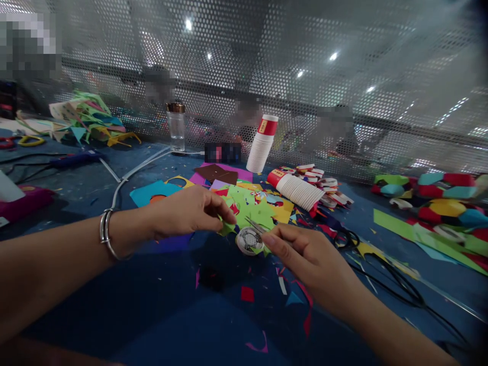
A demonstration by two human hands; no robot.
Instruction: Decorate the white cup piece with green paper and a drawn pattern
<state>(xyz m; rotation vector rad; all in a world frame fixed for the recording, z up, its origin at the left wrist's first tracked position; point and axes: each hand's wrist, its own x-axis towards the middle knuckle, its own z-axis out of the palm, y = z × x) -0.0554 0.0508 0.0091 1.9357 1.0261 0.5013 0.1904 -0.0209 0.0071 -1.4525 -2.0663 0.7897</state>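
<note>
My left hand, with a silver bracelet at its wrist, is closed in a pinch on a piece of green paper. In my right hand, thumb and fingers hold slim metal tweezers, whose pointed tips are slightly apart. Between the two hands is a small round white piece with a black line drawing that looks like a turtle. A bit of green paper shows at its lower right edge, close to my right fingertips. Behind it, cut green paper is spread over other coloured sheets.
Paper cups stand in a tilted stack, and another stack lies down. A clear bottle, white cable and blue glue gun are at left. Coloured paper models and black cables sit at right. A perforated metal screen rises behind.
</note>
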